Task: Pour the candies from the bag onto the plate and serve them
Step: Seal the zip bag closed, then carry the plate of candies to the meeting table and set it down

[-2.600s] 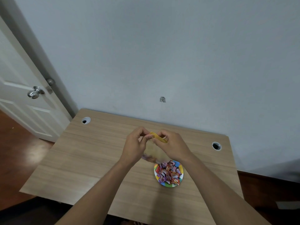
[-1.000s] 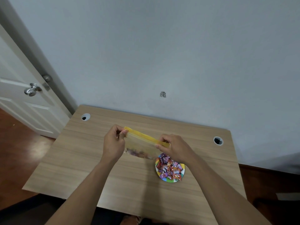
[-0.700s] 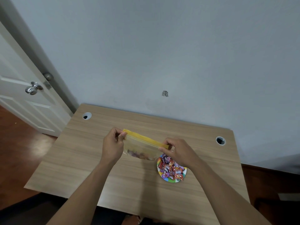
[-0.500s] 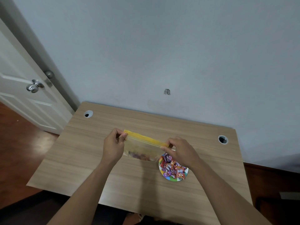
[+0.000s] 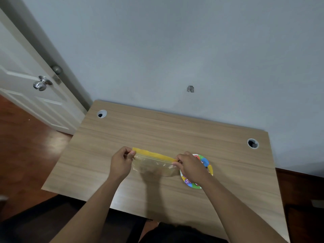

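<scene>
Above the desk, left hand and right hand pinch the bag, now lowered and apparently empty; plate filled, serving remains.

The right hand hides most of the plate.

There are two hands, a left hand and a right hand. There is one bag and one plate. The candies are too hidden to count. There is one desk with two round holes. One door has one knob.
</scene>
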Demonstrator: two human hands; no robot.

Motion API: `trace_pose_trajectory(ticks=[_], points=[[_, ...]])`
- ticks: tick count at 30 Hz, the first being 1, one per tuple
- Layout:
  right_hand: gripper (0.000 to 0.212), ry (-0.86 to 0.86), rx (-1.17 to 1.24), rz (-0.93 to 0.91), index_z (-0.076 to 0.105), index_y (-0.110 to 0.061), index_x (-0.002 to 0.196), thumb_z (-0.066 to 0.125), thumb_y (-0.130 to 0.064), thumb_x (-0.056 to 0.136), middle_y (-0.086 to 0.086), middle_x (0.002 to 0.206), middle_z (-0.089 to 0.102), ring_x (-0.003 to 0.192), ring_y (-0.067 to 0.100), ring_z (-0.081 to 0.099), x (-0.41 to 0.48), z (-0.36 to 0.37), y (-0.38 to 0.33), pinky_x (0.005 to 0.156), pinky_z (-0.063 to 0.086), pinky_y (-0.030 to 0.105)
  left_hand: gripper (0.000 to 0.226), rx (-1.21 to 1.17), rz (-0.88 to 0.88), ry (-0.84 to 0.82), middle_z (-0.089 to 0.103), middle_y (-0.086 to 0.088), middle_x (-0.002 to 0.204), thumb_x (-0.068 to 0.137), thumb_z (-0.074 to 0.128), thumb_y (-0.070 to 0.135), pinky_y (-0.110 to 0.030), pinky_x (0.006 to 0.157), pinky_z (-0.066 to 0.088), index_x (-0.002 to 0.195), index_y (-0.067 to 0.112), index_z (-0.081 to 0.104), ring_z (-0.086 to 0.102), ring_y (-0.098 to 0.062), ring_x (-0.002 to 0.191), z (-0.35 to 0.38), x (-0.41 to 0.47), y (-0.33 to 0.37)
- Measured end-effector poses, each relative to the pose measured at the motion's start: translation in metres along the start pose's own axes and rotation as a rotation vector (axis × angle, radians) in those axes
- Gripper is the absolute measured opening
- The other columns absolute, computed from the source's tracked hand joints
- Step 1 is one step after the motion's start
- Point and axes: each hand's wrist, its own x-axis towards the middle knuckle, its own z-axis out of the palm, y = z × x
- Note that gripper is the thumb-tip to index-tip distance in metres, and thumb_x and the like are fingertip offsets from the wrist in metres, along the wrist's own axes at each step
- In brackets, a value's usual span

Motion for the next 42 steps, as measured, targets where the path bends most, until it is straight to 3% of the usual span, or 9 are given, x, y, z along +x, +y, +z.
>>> trace_pose_trajectory(ticks=[5, 11, 16, 18, 22, 25, 31, 35, 42], points=[[0.023, -0.065, -0.081, 0.048, 0.067, -0.022, 0.109, 0.056, -0.042, 0.107, 0.007, 0.109, 0.062, 0.100, 0.032, 0.066, 0.015, 0.019, 0.000, 0.088, 0.056, 0.044, 0.016, -0.005, -0.110, 0.013, 0.072, -0.007, 0.072, 0.101, 0.070, 0.012, -0.031, 0.069, 0.049, 0.088, 0.005, 0.075, 0.064, -0.022, 0.069, 0.004, 0.011, -0.024], [0.018, -0.032, 0.018, 0.082, 0.071, -0.022, 0.103, 0.060, -0.036, 0.106, 0.006, 0.100, 0.071, 0.098, 0.027, 0.064, 0.031, 0.025, 0.007, 0.086, 0.055, 0.044, 0.018, 0.022, -0.138, 0.035, 0.075, -0.002, 0.078, 0.103, 0.069, 0.018, -0.032, 0.076, 0.047, 0.089, 0.012, 0.078, 0.066, -0.021, 0.074, 0.014, 0.022, -0.023], [0.028, 0.061, 0.314, 0.149, 0.074, -0.011, 0.130, 0.070, -0.018, 0.104, 0.001, 0.117, 0.081, 0.108, 0.014, 0.074, 0.021, 0.004, 0.034, 0.092, 0.049, 0.009, 0.039, 0.166, -0.071, 0.044, 0.069, 0.004, 0.135, 0.106, 0.064, 0.019, -0.039, 0.096, 0.057, 0.144, 0.016, 0.066, 0.072, -0.024, 0.098, 0.015, 0.030, -0.018], [0.028, 0.085, 0.323, 0.190, 0.073, -0.011, 0.131, 0.070, -0.019, 0.104, 0.001, 0.120, 0.081, 0.112, 0.014, 0.075, 0.012, -0.005, 0.059, 0.096, 0.051, 0.013, 0.048, 0.192, -0.023, 0.085, 0.056, -0.001, 0.141, 0.106, 0.062, 0.018, -0.040, 0.099, 0.056, 0.154, 0.011, 0.056, 0.068, -0.021, 0.099, 0.022, 0.030, -0.012], [0.023, 0.156, 0.311, 0.294, 0.075, -0.010, 0.125, 0.070, -0.019, 0.104, 0.002, 0.118, 0.081, 0.107, 0.013, 0.074, -0.010, -0.017, 0.109, 0.085, 0.047, 0.005, 0.036, 0.186, 0.088, 0.086, 0.061, -0.009, 0.130, 0.107, 0.059, 0.013, -0.035, 0.088, 0.055, 0.142, 0.009, 0.064, 0.067, -0.020, 0.089, 0.050, 0.022, 0.005], [0.025, 0.165, 0.329, 0.422, 0.074, -0.007, 0.126, 0.070, -0.018, 0.104, 0.007, 0.122, 0.080, 0.107, 0.019, 0.075, -0.028, -0.018, 0.140, 0.089, 0.050, 0.023, 0.028, 0.144, 0.124, -0.043, 0.069, -0.005, 0.122, 0.107, 0.060, 0.016, -0.028, 0.081, 0.056, 0.132, 0.013, 0.071, 0.071, -0.021, 0.090, 0.079, 0.011, 0.015], [0.031, 0.156, 0.451, 0.697, 0.071, -0.006, 0.128, 0.070, -0.022, 0.101, 0.011, 0.130, 0.076, 0.120, 0.029, 0.072, -0.052, 0.005, 0.187, 0.103, 0.052, 0.037, 0.019, -0.001, -0.106, -0.325, 0.074, -0.008, 0.111, 0.107, 0.064, 0.017, -0.038, 0.078, 0.060, 0.123, 0.016, 0.073, 0.074, -0.032, 0.088, 0.142, -0.013, 0.020], [0.028, 0.060, 0.628, 0.817, 0.068, -0.014, 0.124, 0.067, -0.023, 0.098, 0.007, 0.106, 0.078, 0.103, 0.036, 0.078, -0.063, 0.024, 0.209, 0.092, 0.063, 0.055, 0.016, -0.049, -0.236, -0.432, 0.070, -0.001, 0.105, 0.104, 0.067, 0.021, -0.039, 0.081, 0.057, 0.119, 0.022, 0.071, 0.067, -0.027, 0.097, 0.177, -0.021, 0.010], [0.027, -0.068, 0.739, 0.760, 0.070, -0.025, 0.102, 0.090, -0.030, 0.085, 0.002, 0.102, 0.080, 0.092, 0.026, 0.080, -0.066, 0.048, 0.213, 0.072, 0.060, 0.036, 0.046, -0.066, -0.338, -0.441, 0.068, 0.007, 0.108, 0.098, 0.078, 0.028, -0.045, 0.093, 0.061, 0.135, 0.004, 0.067, 0.072, -0.026, 0.110, 0.227, -0.035, 0.004]])
